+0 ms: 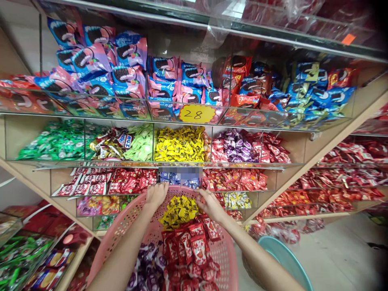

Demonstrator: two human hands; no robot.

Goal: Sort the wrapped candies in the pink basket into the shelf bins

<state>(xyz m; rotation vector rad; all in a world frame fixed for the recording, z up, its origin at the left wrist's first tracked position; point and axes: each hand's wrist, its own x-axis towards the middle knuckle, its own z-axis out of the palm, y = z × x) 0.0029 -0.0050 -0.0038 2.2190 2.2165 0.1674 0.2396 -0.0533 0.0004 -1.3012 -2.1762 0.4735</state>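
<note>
A pink perforated plastic basket is in front of me at the bottom of the view. My left hand has its fingers curled over the basket's far rim, against the lower shelf. Further right, my right hand is closed on the same rim, fingers bent inward. Between the hands lies a heap of small yellow-wrapped candies inside the basket. Nearer to me are red candy packets, with purple-wrapped candies to their left. My forearms cover parts of the basket's sides.
Divided shelves hold yellow candies, green candies, purple candies and blue-pink cookie packs. A yellow tag reads 28. A teal tub stands on the floor at right. More candy bins are at lower left.
</note>
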